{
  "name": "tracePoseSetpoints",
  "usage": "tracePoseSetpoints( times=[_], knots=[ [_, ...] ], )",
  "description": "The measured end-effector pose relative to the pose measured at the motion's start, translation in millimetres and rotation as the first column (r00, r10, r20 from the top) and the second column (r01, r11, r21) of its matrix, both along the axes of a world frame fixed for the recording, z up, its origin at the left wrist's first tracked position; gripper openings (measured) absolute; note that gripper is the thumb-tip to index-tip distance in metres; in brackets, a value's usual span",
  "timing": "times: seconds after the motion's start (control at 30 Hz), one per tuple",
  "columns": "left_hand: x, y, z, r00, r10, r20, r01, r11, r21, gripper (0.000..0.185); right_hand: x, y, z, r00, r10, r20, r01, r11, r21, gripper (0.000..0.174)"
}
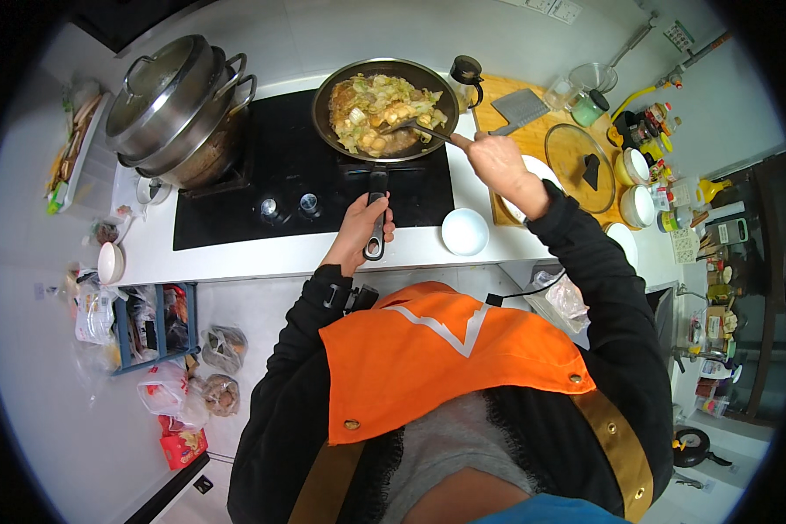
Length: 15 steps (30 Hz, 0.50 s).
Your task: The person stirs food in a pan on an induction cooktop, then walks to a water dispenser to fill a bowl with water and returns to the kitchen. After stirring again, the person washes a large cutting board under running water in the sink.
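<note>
My left hand (363, 229) is closed around the black handle (378, 190) of a frying pan (321, 124), which sits over the right side of the black cooktop (288, 150). Chopped cabbage (386, 92) and pale yellow chunks, perhaps egg or tofu, lie in brownish liquid in the pan. From the right, my right hand (498, 164) grips a dark spatula (432, 132), its head down among the food. A small white bowl (465, 232) stands on the counter below the pan's right side.
A stacked steel steamer pot (170, 111) occupies the cooktop's left. Right of the pan are a lidded glass jug (465, 85), a cleaver (520, 108) on a wooden board (498, 92), a white plate (542, 169) and a glass lid (580, 167). Seasoning bottles (655, 131) line the far right.
</note>
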<state>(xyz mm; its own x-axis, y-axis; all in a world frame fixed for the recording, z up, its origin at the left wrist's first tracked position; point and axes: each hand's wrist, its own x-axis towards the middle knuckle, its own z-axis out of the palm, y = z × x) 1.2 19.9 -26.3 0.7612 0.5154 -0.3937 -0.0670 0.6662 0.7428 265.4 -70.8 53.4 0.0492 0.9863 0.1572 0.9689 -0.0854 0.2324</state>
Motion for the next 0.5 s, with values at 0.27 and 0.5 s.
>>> tracePoseSetpoints(
  times=[0.27, 0.5],
  knots=[
    [1.1, 0.7, -0.8, 1.0, -0.001, -0.01, 0.001, 1.0, -0.021, 0.015, 2.1, -33.4, 41.8, 0.996, 0.043, -0.075, -0.042, 0.999, 0.022, 0.037],
    [0.3, 0.7, -0.4, 1.0, -0.007, -0.002, 0.007, 1.0, -0.022, 0.015, 3.4, -22.6, 36.3, 0.985, -0.074, -0.154, 0.094, 0.987, 0.128, 0.033]
  ],
)
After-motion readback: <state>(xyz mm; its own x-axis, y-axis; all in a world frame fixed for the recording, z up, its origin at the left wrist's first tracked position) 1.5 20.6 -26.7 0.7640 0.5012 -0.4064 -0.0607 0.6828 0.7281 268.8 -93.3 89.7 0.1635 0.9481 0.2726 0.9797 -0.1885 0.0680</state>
